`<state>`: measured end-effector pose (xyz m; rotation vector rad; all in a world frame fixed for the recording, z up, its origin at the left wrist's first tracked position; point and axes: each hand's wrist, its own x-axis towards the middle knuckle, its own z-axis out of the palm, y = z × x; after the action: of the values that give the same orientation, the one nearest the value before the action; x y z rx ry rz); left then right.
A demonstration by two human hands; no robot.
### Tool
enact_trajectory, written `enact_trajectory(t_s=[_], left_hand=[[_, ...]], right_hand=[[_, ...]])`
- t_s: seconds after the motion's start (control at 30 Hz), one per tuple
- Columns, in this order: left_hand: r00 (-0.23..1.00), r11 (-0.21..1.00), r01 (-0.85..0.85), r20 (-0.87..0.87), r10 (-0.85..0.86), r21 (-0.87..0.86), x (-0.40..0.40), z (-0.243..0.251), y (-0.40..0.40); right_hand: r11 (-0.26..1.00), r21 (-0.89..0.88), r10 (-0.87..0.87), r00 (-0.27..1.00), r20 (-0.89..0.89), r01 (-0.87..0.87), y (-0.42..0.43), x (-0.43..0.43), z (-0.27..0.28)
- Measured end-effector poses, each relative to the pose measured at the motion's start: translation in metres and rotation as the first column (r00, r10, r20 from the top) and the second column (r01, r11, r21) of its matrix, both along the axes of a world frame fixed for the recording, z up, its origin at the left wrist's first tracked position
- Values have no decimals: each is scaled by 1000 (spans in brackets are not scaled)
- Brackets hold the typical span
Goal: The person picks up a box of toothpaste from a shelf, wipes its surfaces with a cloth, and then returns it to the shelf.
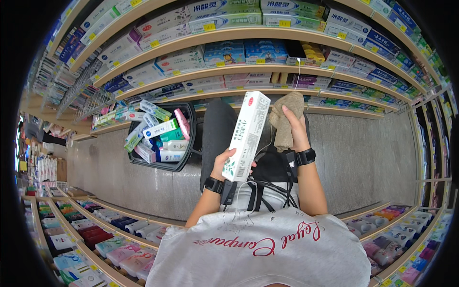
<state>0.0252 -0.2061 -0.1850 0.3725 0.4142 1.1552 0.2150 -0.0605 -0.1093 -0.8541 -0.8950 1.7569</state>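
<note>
A long white toothpaste carton with green leaf print stands tilted in front of me. My left hand grips it near its lower end, thumb on the printed face. My right hand holds a brown cloth, bunched at the top and hanging down, to the right of the carton. Carton and cloth are close together above my lap. To my left, a black plastic basket contains several toothpaste cartons, a pink package and white bottles.
Shelves of boxed toothpaste rise ahead, edged with a wooden shelf front. A white cable runs from a dark device on a shelf. Behind me are shelves of bottles. Grey floor lies between.
</note>
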Motion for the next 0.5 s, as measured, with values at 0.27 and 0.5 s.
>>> enact_trajectory(t_s=[0.27,0.5], left_hand=[[988,988,-148,41,150,-49,2,3,-30],[961,985,-139,-226,158,98,-7,-4,-49]], right_hand=[[980,78,183,983,32,-185,-37,-27,-17],[848,400,196,908,370,-347,-57,-51,-5]])
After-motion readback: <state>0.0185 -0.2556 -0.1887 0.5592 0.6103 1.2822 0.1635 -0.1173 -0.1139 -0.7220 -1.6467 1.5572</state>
